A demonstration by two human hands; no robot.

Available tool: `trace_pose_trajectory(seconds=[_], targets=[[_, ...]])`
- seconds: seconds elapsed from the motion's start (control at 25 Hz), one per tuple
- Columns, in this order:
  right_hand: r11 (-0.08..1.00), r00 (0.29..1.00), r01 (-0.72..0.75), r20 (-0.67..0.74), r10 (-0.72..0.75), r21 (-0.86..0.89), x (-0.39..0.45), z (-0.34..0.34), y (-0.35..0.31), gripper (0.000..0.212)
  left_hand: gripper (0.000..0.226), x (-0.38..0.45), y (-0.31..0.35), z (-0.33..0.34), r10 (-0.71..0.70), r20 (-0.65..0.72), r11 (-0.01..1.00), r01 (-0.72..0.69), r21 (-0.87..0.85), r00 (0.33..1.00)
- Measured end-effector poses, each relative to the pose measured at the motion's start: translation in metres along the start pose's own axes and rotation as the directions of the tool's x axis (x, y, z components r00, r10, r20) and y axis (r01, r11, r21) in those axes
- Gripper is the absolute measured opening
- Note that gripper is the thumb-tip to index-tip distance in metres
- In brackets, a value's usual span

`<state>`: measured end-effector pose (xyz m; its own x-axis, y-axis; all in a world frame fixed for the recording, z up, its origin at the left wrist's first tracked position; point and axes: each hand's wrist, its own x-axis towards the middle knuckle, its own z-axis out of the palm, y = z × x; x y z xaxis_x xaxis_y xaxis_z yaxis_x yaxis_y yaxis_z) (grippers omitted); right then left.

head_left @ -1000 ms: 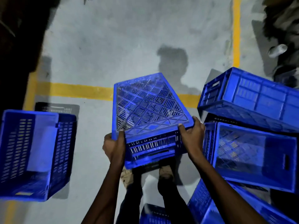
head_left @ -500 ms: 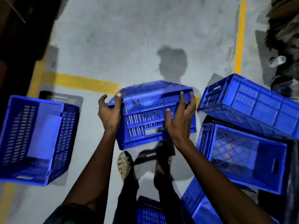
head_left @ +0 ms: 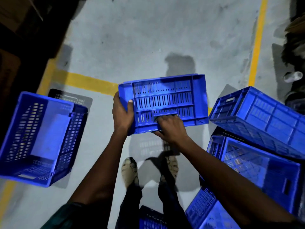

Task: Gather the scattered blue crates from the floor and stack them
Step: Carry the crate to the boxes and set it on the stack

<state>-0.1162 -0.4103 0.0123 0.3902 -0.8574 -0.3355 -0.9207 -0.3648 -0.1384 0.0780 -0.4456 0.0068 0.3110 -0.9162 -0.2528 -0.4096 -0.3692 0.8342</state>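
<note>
In the middle of the frame a blue plastic crate (head_left: 165, 103) is held up off the grey concrete floor (head_left: 140, 38), its slotted long side facing the camera; its wall is a grid of little boxes with thin slits; the left hand (head_left: 122, 113) grips the crate's left end, thumb curled over the front; the right hand (head_left: 170, 128) holds the bottom edge, its fingers hooked into the handle hole; at the left of the frame another crate (head_left: 39, 138) lies tipped on its side, open mouth showing smooth and slotted walls; at the right, a pile of crates (head_left: 257, 129) leans one on another, one showing a criss-cross bottom; more blue crates (head_left: 208, 210) sit at the lower edge; yellow painted lines (head_left: 85, 82) cross the rough floor; two sandalled feet (head_left: 129, 171) stand below the held crate.
</note>
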Motion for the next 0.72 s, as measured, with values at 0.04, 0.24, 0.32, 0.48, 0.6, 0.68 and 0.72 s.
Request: trace_pose_trajectory(seconds=[0.04, 0.24, 0.32, 0.48, 0.6, 0.68, 0.72], targets=[[1.000, 0.999, -0.003, 0.036, 0.003, 0.011, 0.007, -0.007, 0.000, 0.050, 0.056, -0.010, -0.002, -0.002, -0.012, 0.009, 1.000, 0.013, -0.006, 1.000], [0.994, 0.996, -0.091, 0.008, 0.091, 0.066, 0.025, -0.046, -0.001, 0.040, 0.063, -0.065, -0.007, -0.031, -0.171, -0.012, 0.985, 0.171, -0.032, 0.985], [0.990, 0.991, -0.124, -0.035, 0.127, 0.068, 0.026, -0.062, -0.005, 0.043, 0.067, -0.087, -0.014, -0.048, -0.235, -0.039, 0.971, 0.233, -0.055, 0.971], [0.963, 0.967, -0.252, -0.013, 0.254, 0.094, -0.009, -0.098, -0.016, 0.053, 0.077, -0.131, -0.025, -0.074, -0.416, -0.052, 0.907, 0.410, -0.101, 0.908], [0.910, 0.931, -0.346, -0.041, 0.364, 0.228, -0.066, -0.119, -0.038, 0.057, 0.082, -0.161, -0.020, -0.088, -0.470, -0.036, 0.879, 0.464, -0.105, 0.882], [0.845, 0.888, -0.422, -0.037, 0.459, 0.329, -0.106, -0.137, -0.064, 0.059, 0.082, -0.179, -0.005, -0.102, -0.470, -0.038, 0.878, 0.463, -0.124, 0.882], [0.805, 0.861, -0.457, -0.040, 0.507, 0.379, -0.126, -0.148, -0.076, 0.060, 0.082, -0.187, 0.003, -0.111, -0.465, -0.053, 0.880, 0.455, -0.137, 0.884]])
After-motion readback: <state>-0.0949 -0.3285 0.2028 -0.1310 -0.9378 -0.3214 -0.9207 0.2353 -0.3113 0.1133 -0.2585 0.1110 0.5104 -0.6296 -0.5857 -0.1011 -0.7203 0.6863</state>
